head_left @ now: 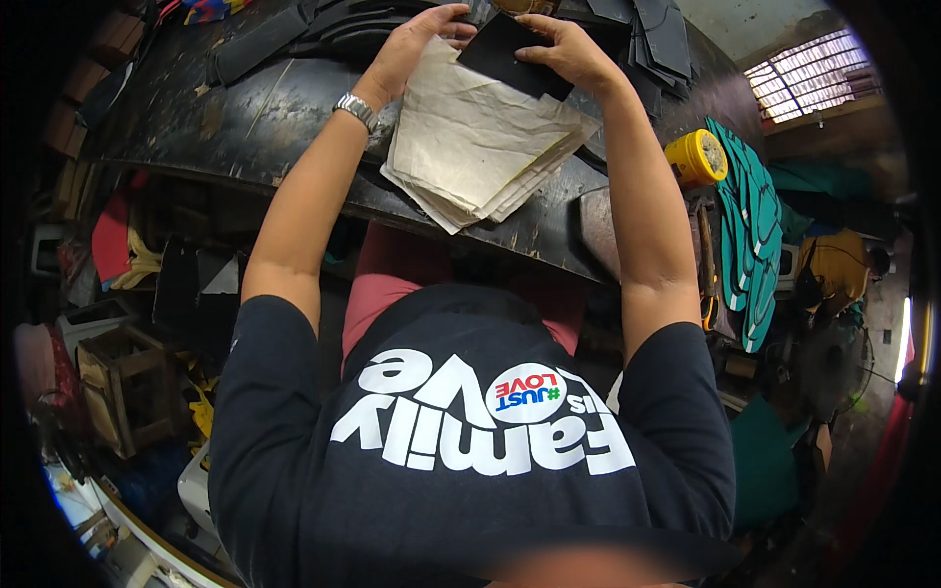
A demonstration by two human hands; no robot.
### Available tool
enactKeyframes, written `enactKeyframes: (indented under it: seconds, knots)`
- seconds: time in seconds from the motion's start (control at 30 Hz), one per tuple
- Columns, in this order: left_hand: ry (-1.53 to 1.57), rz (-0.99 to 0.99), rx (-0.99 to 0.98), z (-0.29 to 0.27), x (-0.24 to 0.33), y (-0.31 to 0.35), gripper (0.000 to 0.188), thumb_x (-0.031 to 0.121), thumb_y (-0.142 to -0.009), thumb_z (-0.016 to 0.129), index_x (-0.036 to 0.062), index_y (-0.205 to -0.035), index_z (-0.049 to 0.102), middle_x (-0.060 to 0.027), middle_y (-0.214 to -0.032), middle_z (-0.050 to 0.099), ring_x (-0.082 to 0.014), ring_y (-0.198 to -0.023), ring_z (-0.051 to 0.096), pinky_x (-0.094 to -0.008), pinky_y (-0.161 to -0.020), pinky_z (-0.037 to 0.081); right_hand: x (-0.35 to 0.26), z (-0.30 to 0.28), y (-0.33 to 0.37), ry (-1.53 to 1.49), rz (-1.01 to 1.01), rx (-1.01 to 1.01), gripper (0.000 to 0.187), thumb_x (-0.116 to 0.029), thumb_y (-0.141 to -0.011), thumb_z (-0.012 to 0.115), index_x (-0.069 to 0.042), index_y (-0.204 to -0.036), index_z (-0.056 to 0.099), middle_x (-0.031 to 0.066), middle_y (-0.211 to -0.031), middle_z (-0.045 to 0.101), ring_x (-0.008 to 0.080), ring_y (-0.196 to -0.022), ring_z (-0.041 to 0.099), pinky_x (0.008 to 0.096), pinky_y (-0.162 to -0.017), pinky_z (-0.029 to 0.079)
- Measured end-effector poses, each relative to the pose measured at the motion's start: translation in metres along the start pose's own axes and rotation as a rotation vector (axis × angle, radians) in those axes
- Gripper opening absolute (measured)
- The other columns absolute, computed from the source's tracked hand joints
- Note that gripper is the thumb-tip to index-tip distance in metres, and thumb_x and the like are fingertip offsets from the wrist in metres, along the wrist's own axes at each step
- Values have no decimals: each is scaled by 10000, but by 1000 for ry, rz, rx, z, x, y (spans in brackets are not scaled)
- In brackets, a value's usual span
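Observation:
My right hand (576,61) grips a flat black sheet piece (502,57) at its right side, with the thumb lying on top. This piece overlaps the upper part of a stack of off-white, wrinkled sheets (475,137), cloth or paper, whose lower corner reaches the table's near edge. At the stack's upper left is my left hand (423,47), its fingers stretched toward the black piece and holding nothing that I can see. A metal watch (356,111) sits on the left wrist.
Black cut strips (338,34) and black panels (659,44) lie on the far side of the dark, worn table (221,132). Right of my right arm are a yellow tub (698,159) and overlapping green pieces (750,245). A wooden crate (127,382) stands low at the left.

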State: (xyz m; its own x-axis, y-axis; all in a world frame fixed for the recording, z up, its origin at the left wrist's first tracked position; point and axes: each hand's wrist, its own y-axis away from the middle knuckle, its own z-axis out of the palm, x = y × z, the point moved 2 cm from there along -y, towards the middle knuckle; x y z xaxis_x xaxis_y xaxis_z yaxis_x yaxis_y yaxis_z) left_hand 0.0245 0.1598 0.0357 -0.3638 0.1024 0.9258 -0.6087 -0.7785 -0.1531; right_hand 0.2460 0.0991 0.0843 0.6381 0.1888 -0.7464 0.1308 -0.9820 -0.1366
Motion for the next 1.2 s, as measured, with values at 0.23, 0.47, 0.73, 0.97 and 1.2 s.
enactKeyframes:
  seconds: [0.23,0.47,0.73,0.97,1.2]
  knots:
    - [-1005,248,58,21,-4,26,458,280,-864,831,113,-1274,712,-58,-1185,732,-139,-1011,671,-289,-914,533,-46,34,41,880,-338,431,434,-195,-879,747,-186,-1303,652,71,-1128,710,287,-1097,648,415,-987,465]
    - [-655,327,87,-30,-19,33,538,326,-865,821,96,-1328,673,-136,-1281,692,-242,-1164,663,-347,-1009,516,-22,74,67,939,-357,343,723,-454,-910,707,-384,-1559,396,166,-1541,442,385,-1412,399,668,-1110,309]
    - [-1450,156,354,-54,-15,122,718,577,-841,766,78,-1344,652,-214,-1390,565,-412,-1263,559,-479,-1053,466,-19,79,67,1046,-293,304,800,-460,-884,738,-427,-1579,345,138,-1576,411,362,-1450,356,635,-1141,295]
    - [-1454,113,308,-4,-22,161,611,597,-901,682,99,-1254,720,-176,-1385,578,-361,-1325,498,-499,-1096,381,-22,77,72,1038,-251,314,706,-430,-924,699,-451,-1555,384,118,-1580,425,340,-1459,369,611,-1140,307]
    - [-1381,221,408,-48,-18,116,445,441,-936,704,134,-1258,713,-152,-1386,594,-339,-1285,552,-460,-1064,435,-17,41,59,976,-307,192,498,-361,-1010,612,-467,-1485,509,98,-1518,519,283,-1427,422,488,-1116,378]
